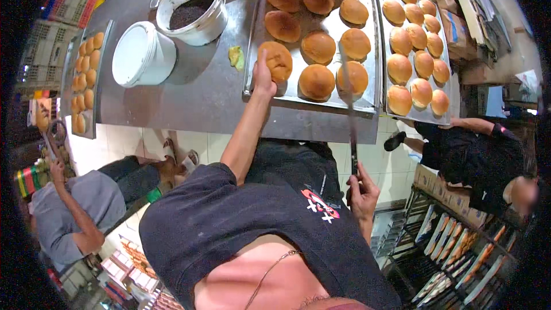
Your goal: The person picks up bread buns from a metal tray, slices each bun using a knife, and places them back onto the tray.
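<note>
My left hand (pixel 263 76) grips a round browned bun (pixel 277 62) at the near left corner of a metal baking tray (pixel 292 98); the bun's surface shows creases or a cut. Rows of more buns (pixel 317 82) rest on that tray. In my right hand (pixel 363 189) is the dark handle of a long knife (pixel 349 112), close to the table's near edge. Its long, narrow blade points away from me, over the right part of the tray, and looks blurred. The blade and the held bun are apart.
A white bucket with dark filling (pixel 193 13), a lidded white bucket (pixel 144 54) and a yellow-green scrap (pixel 236 57) are on the metal table (pixel 193 112). Other bun trays lie left and right (pixel 430 114). A person (pixel 478 159) touches the right tray; another person (pixel 82 211) stands left. A tray rack (pixel 456 262) is lower right.
</note>
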A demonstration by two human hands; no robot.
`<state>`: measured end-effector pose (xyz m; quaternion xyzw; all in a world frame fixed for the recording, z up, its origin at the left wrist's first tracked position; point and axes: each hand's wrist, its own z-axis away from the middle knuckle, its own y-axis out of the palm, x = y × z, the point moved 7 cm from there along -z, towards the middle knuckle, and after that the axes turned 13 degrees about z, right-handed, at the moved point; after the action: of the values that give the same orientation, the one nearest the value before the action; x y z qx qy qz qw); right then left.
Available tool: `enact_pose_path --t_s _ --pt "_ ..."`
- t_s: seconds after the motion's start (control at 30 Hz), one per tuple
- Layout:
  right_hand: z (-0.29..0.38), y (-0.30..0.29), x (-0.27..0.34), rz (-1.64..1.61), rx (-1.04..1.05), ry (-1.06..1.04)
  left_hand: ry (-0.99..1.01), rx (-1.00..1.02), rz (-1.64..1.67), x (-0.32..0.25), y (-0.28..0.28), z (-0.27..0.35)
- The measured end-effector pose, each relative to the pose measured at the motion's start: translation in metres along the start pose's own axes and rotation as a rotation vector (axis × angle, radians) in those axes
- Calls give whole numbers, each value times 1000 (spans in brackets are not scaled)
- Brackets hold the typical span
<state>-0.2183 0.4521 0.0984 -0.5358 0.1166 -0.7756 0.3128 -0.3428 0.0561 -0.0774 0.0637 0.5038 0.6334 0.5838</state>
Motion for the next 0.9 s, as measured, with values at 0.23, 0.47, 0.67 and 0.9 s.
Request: enact_pose_path --t_s 0.23,0.47,0.67,0.9 --pt "-57 -14 16 -110 -129 -138 861 -14 -1253 -47 71 25" --pt "-109 -27 47 -27 -74 -311 346 -182 -1277 -51 115 -104" --pt "-132 -16 45 -43 -38 -159 817 -24 -1236 -22 136 -86" --pt "-144 -1 64 -126 -16 -180 265 92 -206 -16 86 -130"
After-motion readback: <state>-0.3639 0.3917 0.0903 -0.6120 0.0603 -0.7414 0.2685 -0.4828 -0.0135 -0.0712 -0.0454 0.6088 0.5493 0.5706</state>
